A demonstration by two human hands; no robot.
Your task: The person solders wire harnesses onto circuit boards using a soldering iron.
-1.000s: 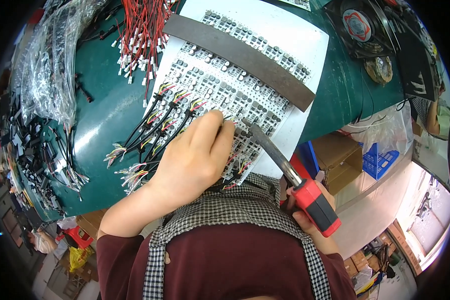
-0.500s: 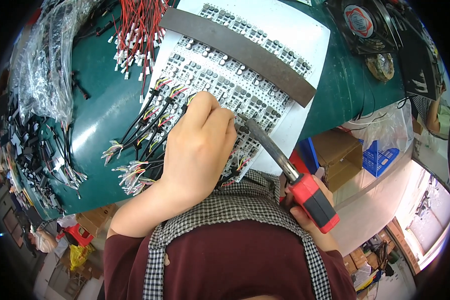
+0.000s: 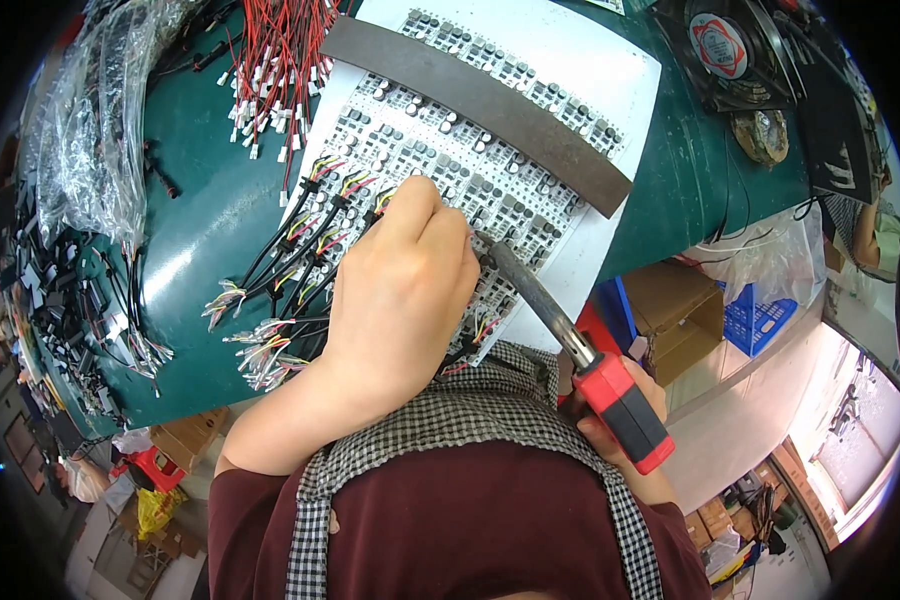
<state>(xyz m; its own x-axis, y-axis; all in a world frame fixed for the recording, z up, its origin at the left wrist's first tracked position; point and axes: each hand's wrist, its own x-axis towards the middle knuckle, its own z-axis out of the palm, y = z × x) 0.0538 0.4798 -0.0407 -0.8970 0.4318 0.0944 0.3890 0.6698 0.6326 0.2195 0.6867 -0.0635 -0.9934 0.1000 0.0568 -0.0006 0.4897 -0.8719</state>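
Observation:
A white panel of circuit boards (image 3: 425,135), dotted with small round and square parts, lies on a white sheet (image 3: 610,70). Over its lower middle my left hand (image 3: 405,290) is closed in a pinch, back upward; the fingertips and whatever they hold are hidden. My right hand (image 3: 653,392) grips a soldering iron (image 3: 625,412) by its red and black handle. The iron's dark barrel slants up-left, its end close beside my left fingertips. Black cables (image 3: 270,262) with coloured wire ends lie along the panel's left edge, their bare ends fanned out to the left.
A dark flat bar (image 3: 470,95) lies across the panel. Red and black wires (image 3: 280,60) with white connectors, a clear plastic bag (image 3: 95,130) and many small black pieces (image 3: 55,320) cover the green table's left (image 3: 205,200). A fan (image 3: 720,50) stands far right; cardboard box (image 3: 678,315) below.
The soldering iron's handle has shifted very slightly down and its barrel end a little down-right. My left hand has moved a touch to the right, still pinched over the panel.

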